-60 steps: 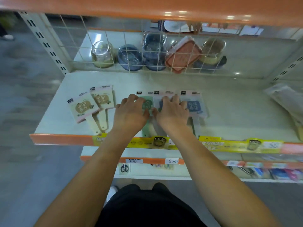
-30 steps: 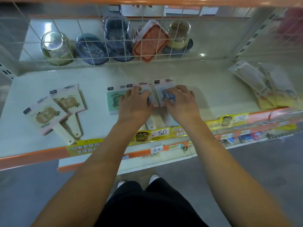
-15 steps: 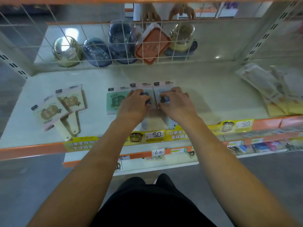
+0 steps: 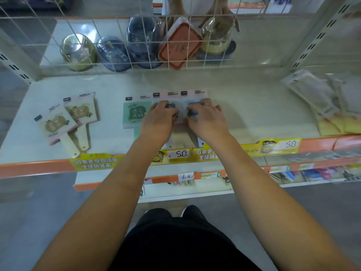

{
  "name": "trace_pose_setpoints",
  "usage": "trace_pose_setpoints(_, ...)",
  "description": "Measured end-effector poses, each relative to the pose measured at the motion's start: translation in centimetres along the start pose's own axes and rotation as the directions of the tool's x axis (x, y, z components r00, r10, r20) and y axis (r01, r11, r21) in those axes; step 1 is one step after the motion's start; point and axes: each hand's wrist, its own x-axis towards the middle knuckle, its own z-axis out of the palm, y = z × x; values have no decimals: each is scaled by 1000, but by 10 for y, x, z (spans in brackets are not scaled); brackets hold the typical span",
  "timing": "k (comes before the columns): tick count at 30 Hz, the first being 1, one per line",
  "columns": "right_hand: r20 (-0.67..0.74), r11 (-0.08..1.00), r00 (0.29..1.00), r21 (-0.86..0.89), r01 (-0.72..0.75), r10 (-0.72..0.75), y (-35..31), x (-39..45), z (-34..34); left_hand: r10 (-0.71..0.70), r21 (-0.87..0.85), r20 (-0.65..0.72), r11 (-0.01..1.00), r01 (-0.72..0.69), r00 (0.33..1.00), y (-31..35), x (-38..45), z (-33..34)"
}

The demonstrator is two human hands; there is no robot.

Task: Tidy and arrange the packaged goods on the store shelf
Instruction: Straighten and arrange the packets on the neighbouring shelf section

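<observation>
I note the white shelf (image 4: 244, 106) as the largest item in view, its front edge an orange strip carrying yellow price labels (image 4: 177, 154). Behind it stands a wire mesh panel (image 4: 117, 42), and through the mesh I see round jars and an orange-lidded container (image 4: 180, 45) on the far side; another person's hand (image 4: 220, 16) rests on goods there. At the right end of the shelf lies a loose heap of clear and yellow packets (image 4: 328, 106).

The task goods lie flat on the shelf. At left, two beige fan-shaped packs (image 4: 68, 120) overlap, tilted, handles toward the front edge. In the centre, three packs sit in a row, edges touching or overlapping: a green pack (image 4: 134, 114), then a middle pack (image 4: 166, 98), then a blue pack (image 4: 193, 96).

The left hand (image 4: 158, 122) lies palm down on the middle pack, fingers curled over its printed face; it appears to pinch the pack, though I cannot confirm the thumb's hold. The right hand (image 4: 207, 120) lies on the blue pack likewise, fingertips bent onto its face. The two hands are just beside each other, nearly touching. Both packs remain flat on the shelf.
</observation>
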Motion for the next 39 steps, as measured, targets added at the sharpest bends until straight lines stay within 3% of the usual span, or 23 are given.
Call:
trace_pose_setpoints(31, -7, 1000, 1000, 27, -12, 12, -7, -13, -17, -133, 94, -22, 986, 135, 991, 16, -7, -9)
trace_pose_setpoints(39, -102, 979, 985, 132, 154, -141, -30, -13, -18, -179, 66, -240, 978, 200, 954, 3, -32, -17)
